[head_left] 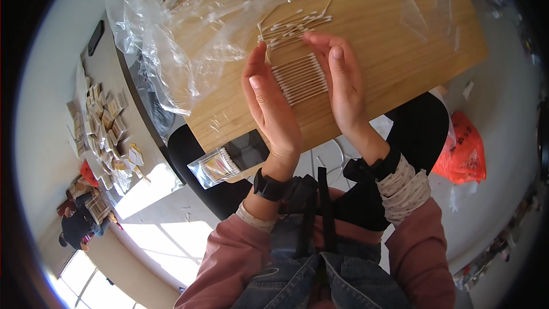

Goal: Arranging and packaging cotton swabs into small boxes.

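Note:
A neat row of cotton swabs (300, 79) lies side by side on the wooden table (389, 80). My left hand (270, 100) stands on edge along its left ends, fingers stretched forward. On the other side, my right hand (346, 86) is held the same way, palm facing inward and fingers slightly curved. Both hands are open and frame the row; whether the palms press on the tips I cannot tell. Just beyond the fingertips is a loose pile of cotton swabs (294, 27).
A clear plastic bag (166, 51) with many loose swabs spreads over the far left. By the near edge lies a clear packet of swabs (216, 167). Clear plastic pieces (414, 14) lie far right. A red bag (462, 151) is on the floor; another person (80, 220) is far left.

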The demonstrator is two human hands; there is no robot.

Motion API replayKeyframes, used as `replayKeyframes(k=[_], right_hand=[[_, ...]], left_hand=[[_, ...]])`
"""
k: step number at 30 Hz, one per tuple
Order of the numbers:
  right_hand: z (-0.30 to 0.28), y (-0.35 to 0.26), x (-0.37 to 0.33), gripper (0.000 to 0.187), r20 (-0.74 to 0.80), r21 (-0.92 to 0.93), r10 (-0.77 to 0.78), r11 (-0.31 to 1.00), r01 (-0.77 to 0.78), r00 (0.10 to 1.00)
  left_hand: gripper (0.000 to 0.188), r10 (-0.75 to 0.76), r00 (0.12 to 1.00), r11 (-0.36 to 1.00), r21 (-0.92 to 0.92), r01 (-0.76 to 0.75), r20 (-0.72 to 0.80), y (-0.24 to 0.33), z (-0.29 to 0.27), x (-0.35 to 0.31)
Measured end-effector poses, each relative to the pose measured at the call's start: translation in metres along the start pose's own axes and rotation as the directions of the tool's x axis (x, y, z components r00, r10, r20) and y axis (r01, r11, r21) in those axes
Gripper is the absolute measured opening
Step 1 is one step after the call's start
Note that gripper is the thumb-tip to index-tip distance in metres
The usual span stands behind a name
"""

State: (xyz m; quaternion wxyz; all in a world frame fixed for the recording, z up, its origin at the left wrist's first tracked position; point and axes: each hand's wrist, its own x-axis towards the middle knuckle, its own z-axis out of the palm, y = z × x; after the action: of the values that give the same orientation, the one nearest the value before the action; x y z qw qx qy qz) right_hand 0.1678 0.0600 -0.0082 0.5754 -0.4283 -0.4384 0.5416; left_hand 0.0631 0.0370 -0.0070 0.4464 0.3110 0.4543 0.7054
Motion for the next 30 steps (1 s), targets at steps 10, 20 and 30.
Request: replayKeyframes(k=[10, 20, 30], right_hand=[[-0.01, -0.021, 0.003, 0.046, -0.181, 0.159, -0.034, 0.985, 0.064, 0.983], [-0.033, -0.031, -0.001, 0.014, -0.135, -0.05, -0.067, 0.997, 0.061, 0.989], [-0.06, -0.02, -0.007, 0.02, 0.333, -0.594, -0.204, 0.713, 0.373, 0.921]], left_hand=[[0.055, 0.217, 0.962, 0.824, 0.497, -0.273, 0.168, 0.025, -0.034, -0.002], [0.105, -0.222, 0.729, -0.004, 0.747, -0.665, 0.648, 0.013, -0.029, -0.012], [0.105, -0.271, 0.74, 0.0, 0.769, -0.639, 0.616, 0.018, -0.028, -0.011]])
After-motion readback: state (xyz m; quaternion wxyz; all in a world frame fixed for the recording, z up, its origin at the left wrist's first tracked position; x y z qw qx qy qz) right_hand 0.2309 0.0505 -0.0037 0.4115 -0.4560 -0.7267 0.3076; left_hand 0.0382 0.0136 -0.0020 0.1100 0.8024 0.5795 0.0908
